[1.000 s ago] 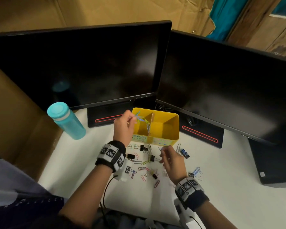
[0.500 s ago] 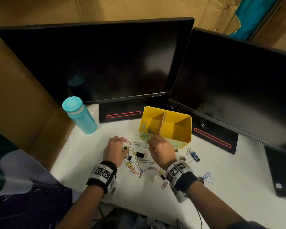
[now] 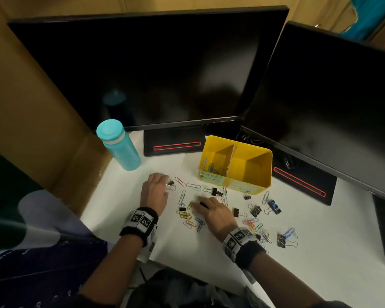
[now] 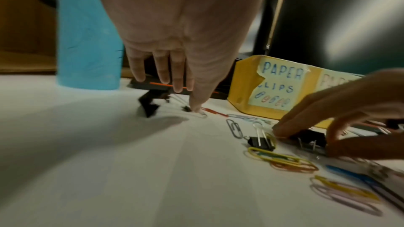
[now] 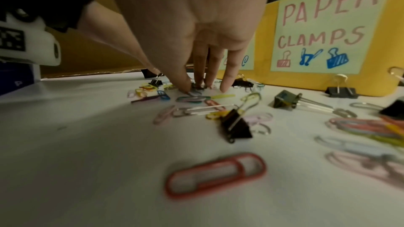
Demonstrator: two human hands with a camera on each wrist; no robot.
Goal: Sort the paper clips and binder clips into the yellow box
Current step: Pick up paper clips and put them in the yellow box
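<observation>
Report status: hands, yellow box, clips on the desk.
Left hand fingers down at a black binder clip. Right hand pinching a black binder clip in the pile. Yellow box: paper clips in left compartment, right looks empty. Nothing blocking.

The white table (image 3: 309, 252) holds a yellow box (image 3: 261, 174), a blue bottle (image 3: 122, 147), two black screen stands, and lots of colored paper clips (image 3: 185, 215) and black binder clips (image 3: 256, 210).

Two dark monitors (image 3: 156, 70) on white desk (image 3: 320, 252), cardboard walls (image 3: 31, 112)
</observation>
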